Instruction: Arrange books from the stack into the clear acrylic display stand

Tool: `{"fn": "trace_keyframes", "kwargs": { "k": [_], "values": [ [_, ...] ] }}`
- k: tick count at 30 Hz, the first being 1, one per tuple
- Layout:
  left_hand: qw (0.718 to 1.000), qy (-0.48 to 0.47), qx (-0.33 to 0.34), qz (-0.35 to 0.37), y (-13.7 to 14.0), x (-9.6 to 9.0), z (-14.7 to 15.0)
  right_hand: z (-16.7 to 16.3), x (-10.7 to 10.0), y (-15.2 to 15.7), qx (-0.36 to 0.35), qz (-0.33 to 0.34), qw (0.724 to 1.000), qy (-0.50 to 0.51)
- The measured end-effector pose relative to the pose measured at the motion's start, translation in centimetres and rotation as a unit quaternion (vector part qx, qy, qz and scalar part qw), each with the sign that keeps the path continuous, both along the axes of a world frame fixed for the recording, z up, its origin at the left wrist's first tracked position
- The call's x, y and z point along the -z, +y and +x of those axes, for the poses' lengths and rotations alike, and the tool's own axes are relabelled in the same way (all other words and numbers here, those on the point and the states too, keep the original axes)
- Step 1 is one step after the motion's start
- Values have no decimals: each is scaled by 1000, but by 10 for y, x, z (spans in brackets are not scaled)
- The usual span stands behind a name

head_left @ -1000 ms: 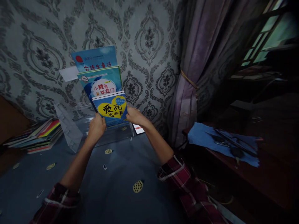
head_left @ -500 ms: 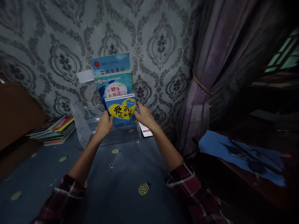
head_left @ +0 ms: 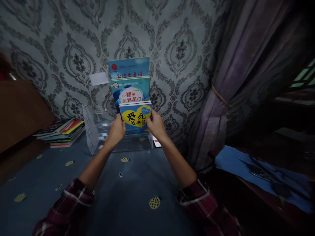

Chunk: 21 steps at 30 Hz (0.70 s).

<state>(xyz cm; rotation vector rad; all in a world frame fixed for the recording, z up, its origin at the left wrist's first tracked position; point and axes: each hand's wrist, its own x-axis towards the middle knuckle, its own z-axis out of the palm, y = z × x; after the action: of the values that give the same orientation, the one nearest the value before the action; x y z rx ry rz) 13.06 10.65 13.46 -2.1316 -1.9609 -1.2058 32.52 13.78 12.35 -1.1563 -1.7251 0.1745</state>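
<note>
A blue book with a yellow heart on its cover (head_left: 136,118) stands upright at the front of a clear plastic tiered rack (head_left: 92,131). My left hand (head_left: 117,130) grips its left edge, thumb on the cover. On the opposite edge my right hand (head_left: 157,125) is closed the same way. Behind it rises a teal and blue book with a white circle (head_left: 130,91), and farther back a taller light blue book (head_left: 129,67). The lower part of both rear books is hidden. A white card (head_left: 98,79) shows at the rack's upper left.
Left of the rack lies a stack of thin books (head_left: 65,132), beside a brown box (head_left: 22,114). A phone-like lit screen (head_left: 157,142) peeks out behind my right wrist. At right, a blue cloth (head_left: 228,160) bears dark tools, below a tied purple curtain (head_left: 214,114).
The view has shifted, so the rack, books and hands sit farther right in the picture. Both hands keep their hold on the heart-cover book, which stays in about the same place against the rack.
</note>
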Motion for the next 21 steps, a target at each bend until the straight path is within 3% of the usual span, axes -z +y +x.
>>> {"fn": "trace_keyframes", "kwargs": {
  "k": [7, 21],
  "values": [
    [999, 6, -20, -25, -6, -4, 8, -7, 7, 1, 25, 0, 1000, 6],
    [1000, -6, 5, -19, -1, 0, 3, -12, 9, -2, 52, -29, 998, -9]
  ]
}}
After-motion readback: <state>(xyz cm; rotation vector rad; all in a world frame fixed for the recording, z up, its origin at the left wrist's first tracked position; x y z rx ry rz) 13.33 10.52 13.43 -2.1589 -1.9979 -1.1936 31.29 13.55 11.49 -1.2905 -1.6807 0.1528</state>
